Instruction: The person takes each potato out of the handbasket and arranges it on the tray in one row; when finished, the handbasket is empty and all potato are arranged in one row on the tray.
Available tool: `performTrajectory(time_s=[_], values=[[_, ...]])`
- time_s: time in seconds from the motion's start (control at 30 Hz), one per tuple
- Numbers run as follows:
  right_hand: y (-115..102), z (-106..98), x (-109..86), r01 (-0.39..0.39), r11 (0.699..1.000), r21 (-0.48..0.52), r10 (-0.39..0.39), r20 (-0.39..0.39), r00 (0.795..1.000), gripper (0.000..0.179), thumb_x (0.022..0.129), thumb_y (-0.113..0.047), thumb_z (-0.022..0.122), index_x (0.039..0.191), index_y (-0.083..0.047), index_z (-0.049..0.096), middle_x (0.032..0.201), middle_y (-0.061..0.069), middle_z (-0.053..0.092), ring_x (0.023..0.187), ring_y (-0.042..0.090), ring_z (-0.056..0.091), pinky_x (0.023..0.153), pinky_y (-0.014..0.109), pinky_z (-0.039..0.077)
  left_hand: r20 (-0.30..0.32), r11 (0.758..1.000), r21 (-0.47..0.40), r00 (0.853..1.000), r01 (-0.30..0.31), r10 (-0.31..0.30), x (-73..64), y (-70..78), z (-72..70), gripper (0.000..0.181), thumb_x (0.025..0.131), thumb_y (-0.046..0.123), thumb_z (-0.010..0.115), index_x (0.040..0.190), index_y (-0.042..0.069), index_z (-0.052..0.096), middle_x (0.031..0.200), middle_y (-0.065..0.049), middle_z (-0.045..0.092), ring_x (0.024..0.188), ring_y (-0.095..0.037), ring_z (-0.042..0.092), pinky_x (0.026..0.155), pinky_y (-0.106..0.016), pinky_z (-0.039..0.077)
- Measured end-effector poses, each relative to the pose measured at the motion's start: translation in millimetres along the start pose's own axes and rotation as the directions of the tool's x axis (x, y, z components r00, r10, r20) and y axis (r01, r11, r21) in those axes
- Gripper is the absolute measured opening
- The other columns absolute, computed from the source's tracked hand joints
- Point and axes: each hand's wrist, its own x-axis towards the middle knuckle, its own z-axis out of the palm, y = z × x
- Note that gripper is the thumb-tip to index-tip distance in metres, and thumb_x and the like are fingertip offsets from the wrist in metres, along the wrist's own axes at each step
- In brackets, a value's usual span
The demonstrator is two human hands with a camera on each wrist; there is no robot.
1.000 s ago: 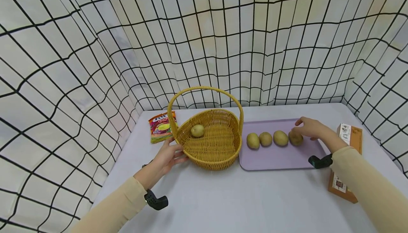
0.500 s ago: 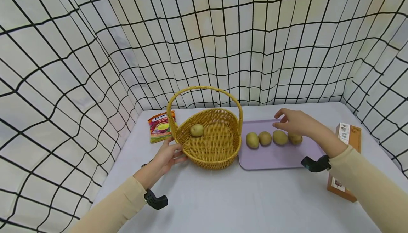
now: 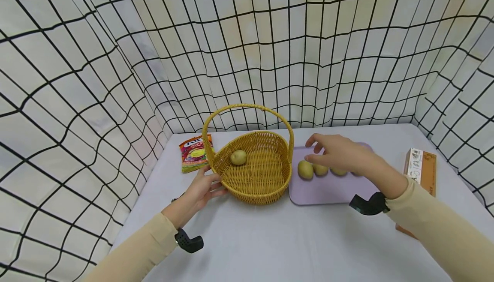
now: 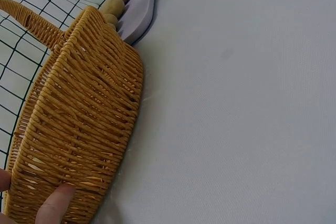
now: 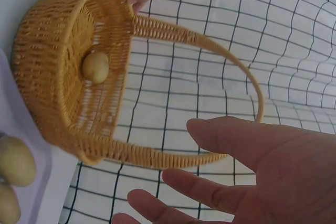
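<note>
My left hand (image 3: 204,188) holds the left side of a yellow wicker basket (image 3: 256,197), thumb near the rim and fingertips against the outer wall, as the left wrist view also shows. Inside the basket lies one potato (image 3: 238,157), towards the left. Above a purple tray (image 3: 320,196) hovers my right hand (image 3: 337,151), fingers spread and nothing held. In a row on that tray sit several potatoes (image 3: 305,170), partly hidden by the hand in the head view. From the right wrist, the basket's arched handle (image 5: 173,32) appears beyond the spread fingers.
Left of the basket lies a colourful candy bag (image 3: 194,154). An orange-brown and white box (image 3: 427,172) stands at the right, partly behind my right forearm. A black wire grid (image 3: 270,59) over white cloth rises around the table's back and sides.
My right hand has lifted off the rightmost potato and moved left over the tray, with nothing in it. The left hand and the basket have stayed in place.
</note>
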Motion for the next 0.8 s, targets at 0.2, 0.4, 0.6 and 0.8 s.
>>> performTrajectory(time_s=[0.2,0.4,0.6,0.8], values=[[-15.5,9.3,11.0,0.04,0.999,0.028,-0.04,0.03,0.999,0.043,0.099,-0.038,0.067,0.133,-0.012,0.06,0.122,0.013,0.069,0.099,0.025,0.066,0.082,0.041,0.057,-0.002,1.0,-0.002,1.0,0.004,-0.004,0.9,0.6,-0.2,0.081,0.101,0.004,0.048,0.165,0.014,-0.001,0.16,-0.028,0.031,0.143,-0.043,0.045,0.107,-0.05,0.055],[-26.3,22.5,29.5,0.088,0.995,0.036,-0.09,0.056,0.994,0.044,0.099,-0.037,0.068,0.134,-0.011,0.06,0.12,0.011,0.069,0.101,0.023,0.066,0.082,0.04,0.059,-0.006,1.0,-0.002,1.0,0.005,-0.005,1.4,0.7,-0.3,0.083,0.101,0.003,0.048,0.166,0.014,-0.002,0.162,-0.028,0.029,0.144,-0.044,0.043,0.108,-0.052,0.052],[-34.2,35.1,47.4,0.142,0.986,0.082,-0.148,0.079,0.986,0.04,0.1,-0.034,0.067,0.132,-0.012,0.061,0.112,0.005,0.07,0.1,0.019,0.065,0.088,0.039,0.058,-0.008,1.0,-0.005,1.0,0.008,-0.008,1.4,-0.5,-0.4,0.083,0.101,0.003,0.049,0.166,0.014,-0.002,0.162,-0.028,0.029,0.144,-0.044,0.043,0.107,-0.052,0.053],[-39.3,45.1,69.2,0.133,0.989,0.07,-0.14,0.11,0.984,0.042,0.1,-0.037,0.065,0.133,-0.012,0.061,0.105,0.004,0.069,0.092,0.018,0.064,0.08,0.034,0.056,-0.006,1.0,-0.011,1.0,0.006,-0.006,1.6,-1.4,-0.3,0.083,0.1,0.003,0.048,0.166,0.014,-0.002,0.161,-0.028,0.029,0.144,-0.044,0.043,0.108,-0.052,0.053]])
